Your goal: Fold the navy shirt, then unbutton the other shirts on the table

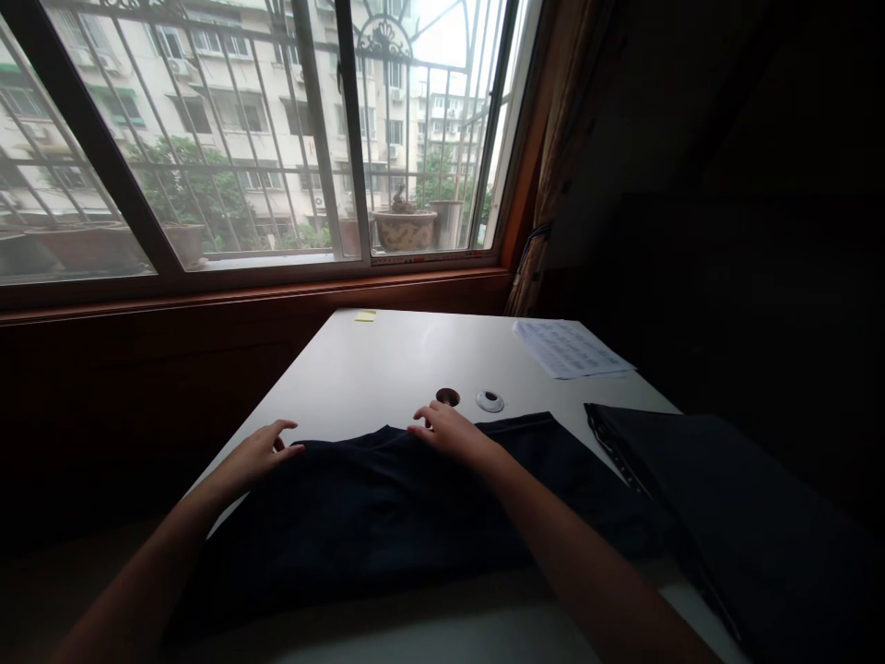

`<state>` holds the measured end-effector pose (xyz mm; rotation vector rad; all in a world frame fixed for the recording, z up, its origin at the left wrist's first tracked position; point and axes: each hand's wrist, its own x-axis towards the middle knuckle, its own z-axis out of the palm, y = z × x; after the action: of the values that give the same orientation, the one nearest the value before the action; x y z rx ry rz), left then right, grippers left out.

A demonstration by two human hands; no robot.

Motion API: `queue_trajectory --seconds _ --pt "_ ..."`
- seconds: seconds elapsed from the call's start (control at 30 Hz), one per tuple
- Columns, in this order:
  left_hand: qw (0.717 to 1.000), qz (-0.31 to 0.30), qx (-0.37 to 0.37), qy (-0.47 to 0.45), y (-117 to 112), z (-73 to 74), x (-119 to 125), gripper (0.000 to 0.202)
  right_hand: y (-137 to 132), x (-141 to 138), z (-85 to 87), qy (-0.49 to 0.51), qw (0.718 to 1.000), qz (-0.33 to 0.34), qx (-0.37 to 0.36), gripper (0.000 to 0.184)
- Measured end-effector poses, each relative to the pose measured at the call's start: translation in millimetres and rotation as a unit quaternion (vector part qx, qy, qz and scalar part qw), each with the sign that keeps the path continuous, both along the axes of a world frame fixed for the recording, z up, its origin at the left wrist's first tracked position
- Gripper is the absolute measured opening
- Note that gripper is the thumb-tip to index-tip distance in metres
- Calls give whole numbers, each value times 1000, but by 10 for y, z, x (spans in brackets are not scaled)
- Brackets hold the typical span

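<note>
A dark navy piece of clothing [387,516] lies spread across the near part of the white table; its exact kind is hard to make out in the dim light. At its far left corner is my left hand [266,452], thumb and fingers apart, with nothing between them. My right hand [449,432] rests over the middle of the cloth's far edge. Its fingers are bent, with a gap between them and the thumb, and no cloth shows pinched in them. Lower parts of the cloth fade into shadow.
On the white table [401,360] are a round cable hole [448,397], its loose white cover ring [490,401], printed sheets [571,349] and a yellow sticky note [365,315]. A second dark folded cloth [719,480] lies at the right. A barred window [277,138] stands behind.
</note>
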<state>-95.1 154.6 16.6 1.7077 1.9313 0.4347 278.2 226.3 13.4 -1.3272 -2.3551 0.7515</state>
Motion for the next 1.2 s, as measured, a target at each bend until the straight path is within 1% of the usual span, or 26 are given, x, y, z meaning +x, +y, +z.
queue_trajectory --seconds 0.07,0.13,0.3,0.4,0.47,0.5,0.6,0.7,0.8,0.9,1.0,1.07,1.2 --pt "1000 -4 -7 -27 -12 -48 -41 74 99 -65 -46 3 999 4 -34 41" --pt "998 -5 -18 -56 -32 -84 -72 73 159 -69 -54 11 997 10 -77 43" --pt "996 5 -14 -85 -50 -110 -81 72 208 0 30 50 983 46 -169 40" --pt "996 3 -33 -88 -54 -96 -51 73 200 22 67 112 959 80 -249 50" --pt "995 5 -37 -91 -63 -90 -35 74 189 28 70 169 936 86 -295 54" --pt "995 6 -33 -95 -69 -89 -34 74 184 31 67 193 928 84 -307 55" --pt "992 2 -28 -120 -98 -97 -64 75 164 42 52 241 915 86 -312 54" --pt "987 8 -52 -151 -140 -96 -124 76 140 54 42 285 898 92 -321 52" --pt "979 7 -77 -190 -195 -53 -160 76 116 68 44 318 884 90 -329 52" --pt "970 -4 -73 -231 -265 36 -154 70 95 90 64 325 875 98 -346 53" --pt "960 0 -60 -275 -343 134 -126 63 79 116 89 326 871 101 -354 52" --pt "956 10 -55 -289 -390 181 -100 63 73 129 98 326 870 105 -354 51" --pt "958 26 -52 -279 -456 230 -45 69 63 147 103 310 870 120 -365 50"
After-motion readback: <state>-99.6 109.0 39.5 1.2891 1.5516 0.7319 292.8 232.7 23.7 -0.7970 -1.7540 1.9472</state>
